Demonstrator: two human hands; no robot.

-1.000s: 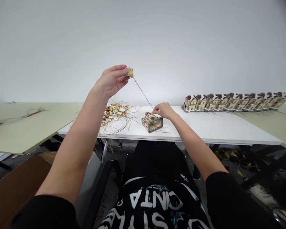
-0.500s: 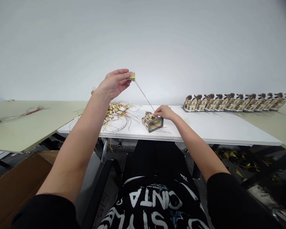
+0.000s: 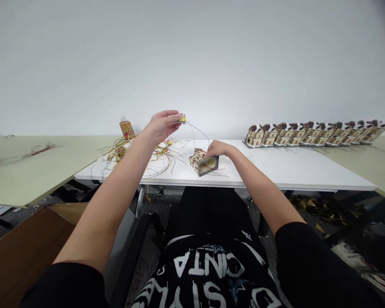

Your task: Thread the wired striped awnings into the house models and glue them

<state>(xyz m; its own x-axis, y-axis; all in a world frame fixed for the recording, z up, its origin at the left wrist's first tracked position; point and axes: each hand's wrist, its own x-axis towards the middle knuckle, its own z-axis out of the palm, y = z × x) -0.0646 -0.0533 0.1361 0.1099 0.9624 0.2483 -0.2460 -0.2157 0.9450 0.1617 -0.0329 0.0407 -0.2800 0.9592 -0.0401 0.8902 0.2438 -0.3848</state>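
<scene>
My left hand (image 3: 163, 126), raised above the white table, pinches a small yellow piece with a red-and-white striped top (image 3: 181, 118). Two thin wires (image 3: 199, 129) run from that piece, slack and curved, down to a miniature house (image 3: 197, 159). The house lies tipped on the table, its hollow grey-rimmed base turned toward me. Over its upper right side, my right hand (image 3: 218, 148) has its fingers closed on the house, close to the wires. Wire ends stick out below the open base. Whether the right fingertips also pinch a wire is hidden.
A tangle of similar wired pieces (image 3: 160, 150) spreads on the table at left, with a bottle (image 3: 126, 128) of amber liquid behind it. A row of several miniature houses (image 3: 314, 134) stands at the back right. A cardboard box (image 3: 35, 244) is at lower left.
My left hand has come down and slightly right with the striped piece. The wires, taut before, now hang in loose curves. My right hand stays at the house.
</scene>
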